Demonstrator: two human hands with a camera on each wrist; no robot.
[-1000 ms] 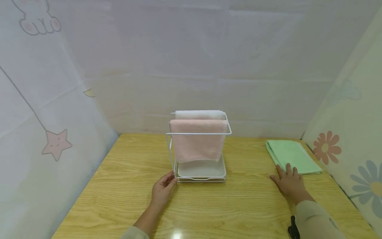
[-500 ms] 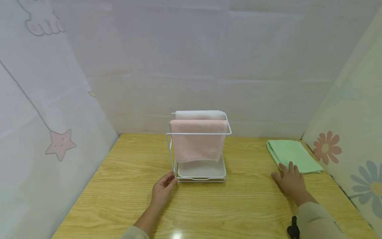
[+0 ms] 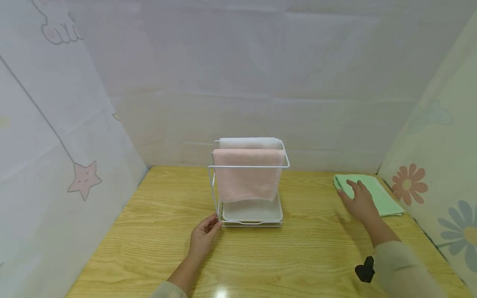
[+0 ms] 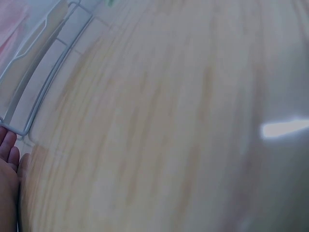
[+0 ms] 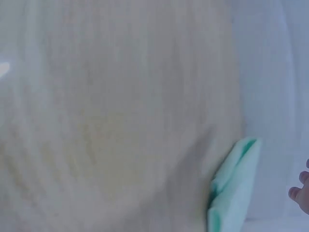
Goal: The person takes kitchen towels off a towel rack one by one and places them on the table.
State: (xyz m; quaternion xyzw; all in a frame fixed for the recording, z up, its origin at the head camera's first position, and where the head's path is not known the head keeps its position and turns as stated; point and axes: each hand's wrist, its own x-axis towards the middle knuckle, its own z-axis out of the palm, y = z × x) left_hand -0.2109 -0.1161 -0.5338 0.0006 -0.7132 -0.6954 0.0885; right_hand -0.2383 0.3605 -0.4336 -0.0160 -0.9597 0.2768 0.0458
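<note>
My left hand [image 3: 203, 236] pinches the lower front left corner of a white wire towel rack [image 3: 247, 167] between thumb and fingers. Over the rack's bars hang a pink towel [image 3: 247, 180] and, behind it, a white towel [image 3: 247, 142]. A folded green towel [image 3: 384, 200] lies flat at the table's right side. Above its near left part hovers my right hand [image 3: 362, 205], fingers spread and holding nothing. In the right wrist view, the green towel [image 5: 236, 188] appears low, with a few fingertips [image 5: 302, 194] at the right edge, apart from it.
A shallow white tray [image 3: 253, 212] sits in the rack's base. The wooden table [image 3: 298, 256] is bounded by a pale cloth backdrop [image 3: 246, 74] behind and printed cloth at both sides. A black object [image 3: 365, 270] is by the right sleeve.
My right hand has lifted off the near edge of the green towel and moved up and forward above it. The left hand keeps its place on the rack.
</note>
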